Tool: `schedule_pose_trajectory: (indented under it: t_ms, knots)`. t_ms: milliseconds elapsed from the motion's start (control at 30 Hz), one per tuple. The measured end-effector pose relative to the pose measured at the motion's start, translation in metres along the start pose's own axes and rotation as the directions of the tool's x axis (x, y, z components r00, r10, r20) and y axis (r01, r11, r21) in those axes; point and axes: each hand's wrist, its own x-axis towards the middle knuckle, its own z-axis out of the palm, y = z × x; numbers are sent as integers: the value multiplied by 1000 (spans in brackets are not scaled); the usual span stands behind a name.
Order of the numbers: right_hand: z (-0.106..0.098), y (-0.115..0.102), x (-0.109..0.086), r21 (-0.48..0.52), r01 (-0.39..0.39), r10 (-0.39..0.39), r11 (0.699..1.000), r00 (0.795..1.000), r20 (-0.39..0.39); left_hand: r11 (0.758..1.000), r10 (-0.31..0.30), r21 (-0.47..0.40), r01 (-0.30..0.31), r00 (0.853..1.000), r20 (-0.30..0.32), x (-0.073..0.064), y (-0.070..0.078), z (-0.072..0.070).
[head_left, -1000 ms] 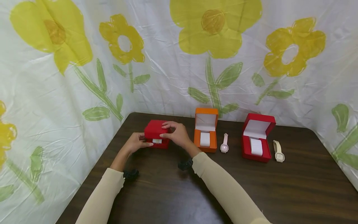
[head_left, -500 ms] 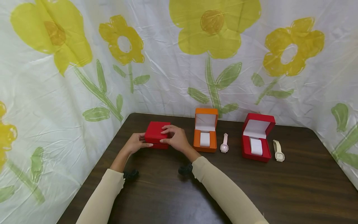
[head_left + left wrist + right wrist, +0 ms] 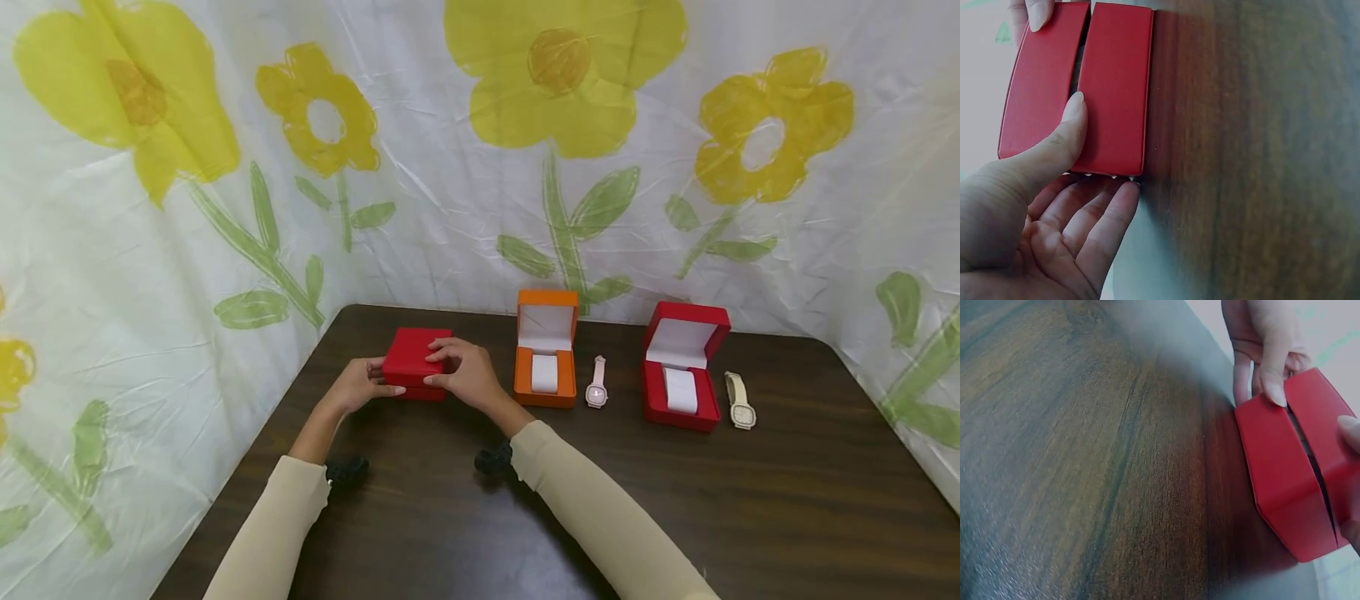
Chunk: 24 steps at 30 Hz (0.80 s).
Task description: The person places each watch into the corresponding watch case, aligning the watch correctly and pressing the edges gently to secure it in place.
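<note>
At the table's left stands a red watch box [image 3: 412, 350], its lid lowered over the base. A thin dark gap runs between the lid [image 3: 1044, 87] and the base [image 3: 1116, 100] in both wrist views. My left hand [image 3: 354, 387] grips the base from its left side, thumb on the front face near the gap and fingers at the side. From the right, my right hand [image 3: 472, 377] pinches the lid, with the thumb at its front corner and fingertips on top. The watch seen inside earlier is now hidden.
Right of the hands stands an open orange watch box [image 3: 522, 379] with a white cushion. Beside it lies a pink-strapped watch [image 3: 597, 385]. Further right are an open red watch box [image 3: 697, 418] and a cream-strapped watch [image 3: 741, 404]. A flowered curtain [image 3: 435, 208] backs the table.
My right hand has brought the red box's lid down onto the base, covering the watch and its cushion. The left hand keeps its hold on the base. The head view has shifted slightly.
</note>
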Motion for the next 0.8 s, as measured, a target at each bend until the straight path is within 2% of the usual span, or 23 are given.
schedule_pose_trajectory:
  t_ms: [233,500,633,800]
  knots:
    - [1,1,-1,13,25,-25,1000,1000,-5,1000,-2,22,2,1000,16,2,1,-2]
    - [0,2,-5,25,71,-71,997,997,-8,996,88,-13,-87,991,102,0,0,-5]
    - [-1,2,-4,-7,88,-88,996,996,19,995,102,-29,-99,987,122,-1,0,-7]
    - [-5,-3,-3,-127,119,-109,985,990,85,995,93,-55,-87,986,138,-7,0,-12]
